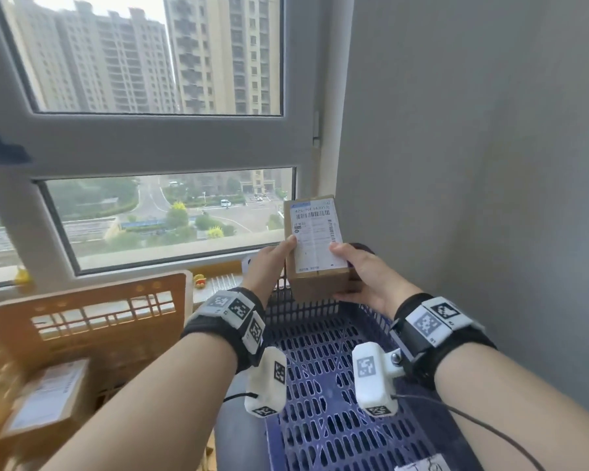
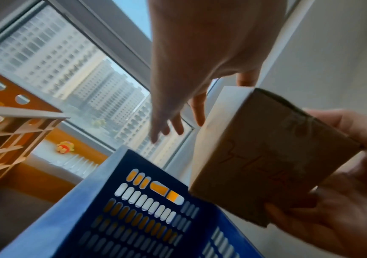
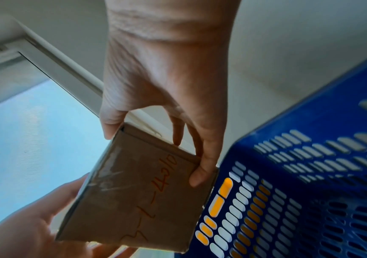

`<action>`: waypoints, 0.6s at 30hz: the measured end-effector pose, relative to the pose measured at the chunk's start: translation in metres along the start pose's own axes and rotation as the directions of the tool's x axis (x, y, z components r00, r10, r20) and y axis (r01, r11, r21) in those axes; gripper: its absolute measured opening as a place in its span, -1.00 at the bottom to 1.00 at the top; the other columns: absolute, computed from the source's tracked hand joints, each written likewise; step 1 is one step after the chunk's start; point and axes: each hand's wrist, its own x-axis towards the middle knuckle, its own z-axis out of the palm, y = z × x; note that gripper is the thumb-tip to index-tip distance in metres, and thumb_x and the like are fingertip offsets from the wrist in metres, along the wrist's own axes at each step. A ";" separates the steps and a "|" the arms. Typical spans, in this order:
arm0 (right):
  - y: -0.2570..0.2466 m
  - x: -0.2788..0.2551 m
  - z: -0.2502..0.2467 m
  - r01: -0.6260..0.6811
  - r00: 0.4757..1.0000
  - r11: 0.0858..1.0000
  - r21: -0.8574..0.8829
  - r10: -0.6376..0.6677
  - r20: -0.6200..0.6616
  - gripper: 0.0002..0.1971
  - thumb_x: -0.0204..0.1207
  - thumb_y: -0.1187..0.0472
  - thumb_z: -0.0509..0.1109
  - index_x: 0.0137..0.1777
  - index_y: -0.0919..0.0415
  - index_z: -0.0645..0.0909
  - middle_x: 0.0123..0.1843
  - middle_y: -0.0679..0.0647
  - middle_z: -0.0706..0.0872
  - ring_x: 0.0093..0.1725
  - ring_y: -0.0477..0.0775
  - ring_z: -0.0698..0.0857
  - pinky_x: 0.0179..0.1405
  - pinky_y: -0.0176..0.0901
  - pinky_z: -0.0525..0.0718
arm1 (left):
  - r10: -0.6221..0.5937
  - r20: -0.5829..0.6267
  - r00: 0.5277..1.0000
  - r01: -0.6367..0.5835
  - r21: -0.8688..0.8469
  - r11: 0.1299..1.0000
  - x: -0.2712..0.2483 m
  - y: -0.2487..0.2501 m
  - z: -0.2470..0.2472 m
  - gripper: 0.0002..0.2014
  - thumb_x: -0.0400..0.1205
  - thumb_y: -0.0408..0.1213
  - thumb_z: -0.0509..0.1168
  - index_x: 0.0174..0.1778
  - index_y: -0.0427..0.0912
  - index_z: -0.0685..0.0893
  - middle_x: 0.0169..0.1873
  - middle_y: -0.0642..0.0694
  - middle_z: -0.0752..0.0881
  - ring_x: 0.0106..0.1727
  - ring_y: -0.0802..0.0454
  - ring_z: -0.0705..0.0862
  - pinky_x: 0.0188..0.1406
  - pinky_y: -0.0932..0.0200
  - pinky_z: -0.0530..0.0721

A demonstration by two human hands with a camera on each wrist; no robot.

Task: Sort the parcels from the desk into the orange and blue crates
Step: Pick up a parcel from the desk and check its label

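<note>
I hold a brown cardboard parcel [image 1: 315,243] with a white shipping label in both hands, tilted with the label facing me, above the far end of the blue crate [image 1: 320,368]. My left hand [image 1: 272,263] holds its left edge, thumb on the label. My right hand [image 1: 357,270] grips the right edge, thumb on the label, fingers [image 3: 200,174] on the back. Red handwriting marks the parcel's back [image 3: 147,200]. The orange crate [image 1: 82,321] stands at the left with another labelled parcel [image 1: 48,396] inside. In the left wrist view the parcel [image 2: 266,157] hangs over the blue crate's rim [image 2: 103,174].
A large window [image 1: 157,212] fills the far side, with small yellow duck toys [image 1: 199,280] on its sill. A grey wall [image 1: 473,164] stands close on the right of the blue crate. A white paper tag [image 1: 422,465] lies at the crate's near edge.
</note>
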 end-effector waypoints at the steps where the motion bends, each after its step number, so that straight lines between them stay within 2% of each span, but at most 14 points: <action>1: 0.004 0.012 0.002 -0.023 1.000 1.000 0.002 0.023 0.014 -0.76 0.61 -0.08 0.40 0.15 0.03 0.66 0.11 0.14 0.78 0.16 0.19 0.73 0.23 0.24 0.73 | -0.009 -0.050 0.999 0.010 0.012 1.000 0.011 -0.005 -0.003 -0.51 0.59 0.22 0.26 0.20 -0.10 0.71 0.18 -0.04 0.70 0.19 0.00 0.64 0.23 0.09 0.54; 3: 0.016 0.035 0.005 -0.086 0.995 0.996 0.005 0.085 0.044 -0.78 0.63 -0.05 0.38 0.14 0.04 0.66 0.07 0.12 0.78 0.12 0.18 0.73 0.20 0.23 0.73 | -0.047 -0.127 0.991 0.048 0.000 0.999 0.027 -0.015 -0.008 -0.69 0.64 0.03 0.31 0.10 -0.12 0.71 0.09 -0.03 0.73 0.08 0.04 0.67 0.00 0.17 0.56; 6: 0.040 0.061 0.011 -0.175 0.981 0.984 -0.020 0.176 0.077 -0.71 0.61 -0.04 0.40 0.23 0.09 0.63 0.08 0.15 0.77 0.09 0.19 0.74 0.08 0.15 0.76 | -0.104 -0.187 0.977 0.107 0.011 0.994 0.045 -0.033 -0.015 -0.74 0.63 -0.15 0.36 0.15 -0.22 0.69 0.15 -0.05 0.69 0.06 0.05 0.64 0.04 0.16 0.56; 8: 0.058 0.075 0.018 -0.231 0.967 0.972 -0.040 0.234 0.097 -0.69 0.61 -0.04 0.39 0.24 0.12 0.62 0.08 0.18 0.77 0.06 0.20 0.73 0.08 0.14 0.75 | -0.170 -0.215 0.962 0.178 0.018 0.984 0.055 -0.045 -0.017 -0.80 0.63 -0.21 0.36 0.14 -0.18 0.65 0.10 -0.06 0.62 0.03 0.04 0.57 0.06 0.15 0.52; 10: 0.073 0.087 0.023 -0.273 0.956 0.960 -0.057 0.278 0.097 -0.65 0.62 -0.05 0.37 0.27 0.16 0.60 0.09 0.20 0.76 0.04 0.21 0.73 0.09 0.13 0.75 | -0.231 -0.199 0.952 0.246 0.052 0.968 0.066 -0.055 -0.020 -0.77 0.64 -0.28 0.35 0.19 -0.21 0.64 0.15 -0.12 0.65 0.09 -0.01 0.56 0.13 0.12 0.50; 12: 0.084 0.098 0.026 -0.305 0.946 0.950 -0.063 0.310 0.092 -0.63 0.63 -0.05 0.36 0.29 0.19 0.58 0.11 0.21 0.76 0.02 0.20 0.73 0.04 0.11 0.75 | -0.275 -0.155 0.949 0.293 0.103 0.951 0.076 -0.061 -0.020 -0.82 0.64 -0.37 0.32 0.16 -0.17 0.61 0.16 -0.13 0.69 0.11 -0.05 0.62 0.19 0.06 0.57; 13: 0.089 0.104 0.028 -0.320 0.942 0.946 -0.052 0.324 0.089 -0.63 0.64 -0.05 0.35 0.28 0.19 0.58 0.11 0.21 0.76 0.01 0.19 0.73 0.02 0.10 0.74 | -0.288 -0.141 0.947 0.306 0.126 0.944 0.080 -0.061 -0.018 -0.80 0.64 -0.41 0.30 0.17 -0.16 0.59 0.16 -0.13 0.69 0.14 -0.07 0.64 0.20 0.05 0.59; 15: 0.100 0.115 0.029 -0.347 0.933 0.937 -0.046 0.350 0.080 -0.66 0.65 -0.05 0.33 0.24 0.19 0.60 0.10 0.20 0.77 0.02 0.18 0.73 0.10 0.15 0.74 | -0.314 -0.117 0.942 0.330 0.170 0.928 0.090 -0.063 -0.017 -0.65 0.63 -0.46 0.28 0.36 -0.25 0.55 0.23 -0.18 0.68 0.21 -0.11 0.64 0.15 0.06 0.61; 18: 0.121 0.130 0.031 -0.402 0.912 0.913 -0.069 0.406 0.066 -0.67 0.65 -0.06 0.32 0.21 0.18 0.60 0.10 0.21 0.77 0.07 0.19 0.73 0.17 0.18 0.72 | -0.333 -0.107 0.937 0.350 0.282 0.893 0.097 -0.066 -0.015 -0.38 0.64 -0.50 0.23 0.63 -0.17 0.25 0.39 -0.21 0.55 0.27 -0.11 0.58 0.05 0.13 0.54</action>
